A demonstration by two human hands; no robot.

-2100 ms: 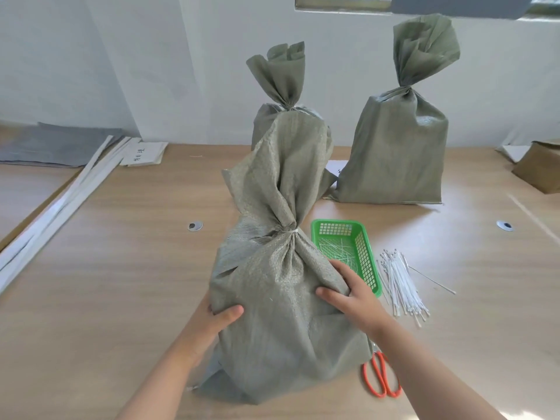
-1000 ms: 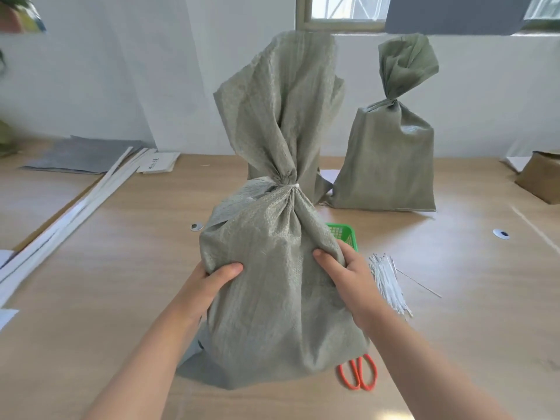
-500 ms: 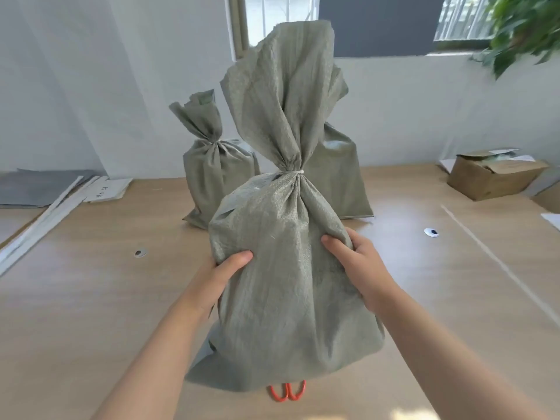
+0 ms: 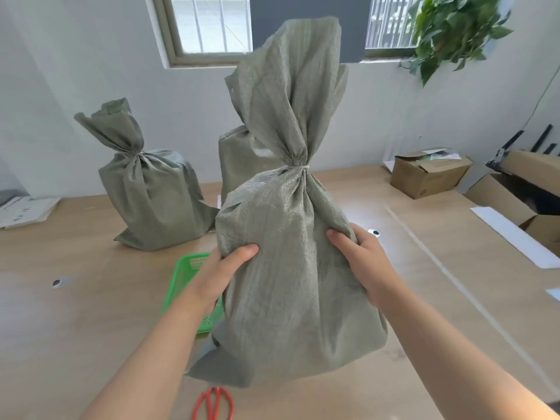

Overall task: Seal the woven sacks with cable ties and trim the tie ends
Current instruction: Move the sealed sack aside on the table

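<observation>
I hold a filled grey-green woven sack (image 4: pixel 291 283) up off the table, upright, in front of me. A white cable tie (image 4: pixel 298 168) cinches its neck and the loose top flares above. My left hand (image 4: pixel 218 277) grips its left side and my right hand (image 4: pixel 360 262) grips its right side. Two more tied sacks stand at the back: one (image 4: pixel 148 195) at the left, one (image 4: pixel 242 159) partly hidden behind the held sack. Red-handled scissors (image 4: pixel 213 404) lie on the table below the sack. A green basket (image 4: pixel 185 280) sits under my left arm.
The wooden table (image 4: pixel 75 328) runs to a white wall. Cardboard boxes (image 4: pixel 430 174) stand at the back right, another (image 4: pixel 521 204) at the right edge with a white strip (image 4: pixel 515 234). Papers (image 4: pixel 24 210) lie far left. A leafy plant (image 4: pixel 454 28) hangs top right.
I have lifted the sack off the table and carried it rightward as my view turned right. Both hands kept their grip. The loose cable ties have left the view.
</observation>
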